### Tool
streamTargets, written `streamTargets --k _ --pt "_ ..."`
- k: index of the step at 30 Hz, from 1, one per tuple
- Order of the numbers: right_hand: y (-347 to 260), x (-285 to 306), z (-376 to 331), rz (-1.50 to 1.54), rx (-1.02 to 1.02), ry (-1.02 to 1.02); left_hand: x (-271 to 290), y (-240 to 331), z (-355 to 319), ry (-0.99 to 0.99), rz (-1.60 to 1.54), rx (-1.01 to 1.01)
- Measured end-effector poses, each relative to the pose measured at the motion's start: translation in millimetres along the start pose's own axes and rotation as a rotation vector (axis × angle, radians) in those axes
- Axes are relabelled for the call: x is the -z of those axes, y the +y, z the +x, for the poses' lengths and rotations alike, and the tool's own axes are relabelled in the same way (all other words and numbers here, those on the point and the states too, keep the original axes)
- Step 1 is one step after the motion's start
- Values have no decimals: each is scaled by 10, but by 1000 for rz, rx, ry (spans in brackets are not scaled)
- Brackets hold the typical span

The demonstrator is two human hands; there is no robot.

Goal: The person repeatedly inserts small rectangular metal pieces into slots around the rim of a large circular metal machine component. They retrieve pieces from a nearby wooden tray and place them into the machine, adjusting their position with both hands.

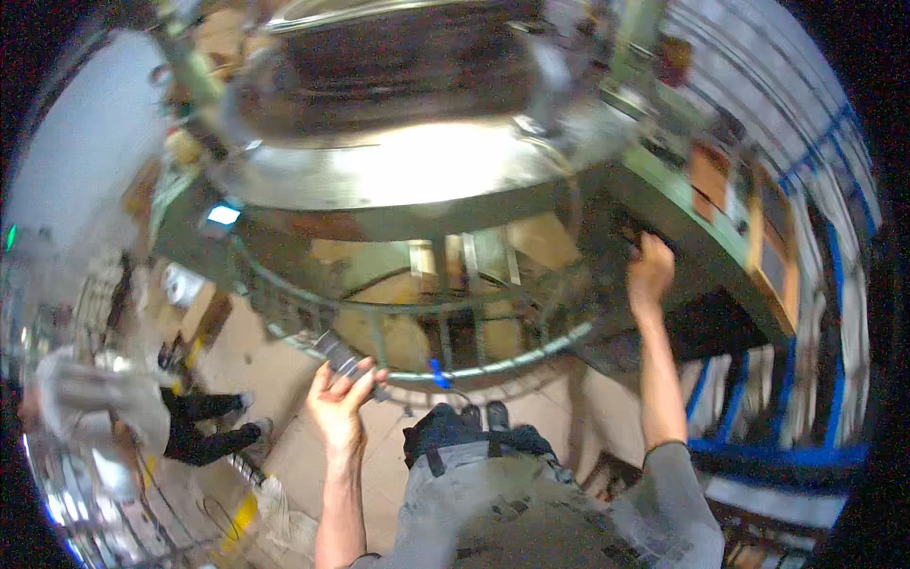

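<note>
My left hand (341,403) is closed round a dark cylinder with pale bands (343,357). It holds this tilted, beside the curved green guard rail (479,368) of a large round machine; blur hides its exact kind. On the right, my right hand (651,272) reaches out to the dark side panel (697,261) under the green frame. Its fingers are curled closed at the panel, and what they grip is too dark to make out. Above the rail, the machine's shiny metal ring (417,171) catches a bright glare.
A small lit screen (224,215) sits at the machine's left side. A blue tie (438,374) hangs on the rail in front of me. Another person (104,403) is at the left. Blue-edged racks (815,313) with pale hanging material stand at the right.
</note>
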State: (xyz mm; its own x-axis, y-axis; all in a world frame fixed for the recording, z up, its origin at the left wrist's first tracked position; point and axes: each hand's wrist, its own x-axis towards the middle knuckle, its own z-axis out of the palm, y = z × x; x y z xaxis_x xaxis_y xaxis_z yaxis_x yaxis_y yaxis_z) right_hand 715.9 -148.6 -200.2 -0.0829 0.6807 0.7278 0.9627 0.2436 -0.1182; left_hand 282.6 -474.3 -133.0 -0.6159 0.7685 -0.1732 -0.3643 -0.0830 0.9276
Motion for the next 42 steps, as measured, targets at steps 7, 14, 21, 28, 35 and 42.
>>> streamTargets --k 7,14,21,28,35,42 --pt "152 -540 21 -266 -164 -345 232 1191 1432 -208 77 -307" --pt "581 -1059 -303 103 -401 86 -211 1721 3121 -479 118 -539" --pt "709 -900 -233 302 -734 77 -363 1425 3583 -719 -52 -545" --pt "445 -729 -111 530 -878 191 -365 1456 3498 -739 -41 -451" --pt "340 -623 -138 740 -902 280 -369 1419 3486 -708 -28 -456" --pt "-944 -313 -1029 318 -803 -71 -328 1440 3638 -816 48 -631"
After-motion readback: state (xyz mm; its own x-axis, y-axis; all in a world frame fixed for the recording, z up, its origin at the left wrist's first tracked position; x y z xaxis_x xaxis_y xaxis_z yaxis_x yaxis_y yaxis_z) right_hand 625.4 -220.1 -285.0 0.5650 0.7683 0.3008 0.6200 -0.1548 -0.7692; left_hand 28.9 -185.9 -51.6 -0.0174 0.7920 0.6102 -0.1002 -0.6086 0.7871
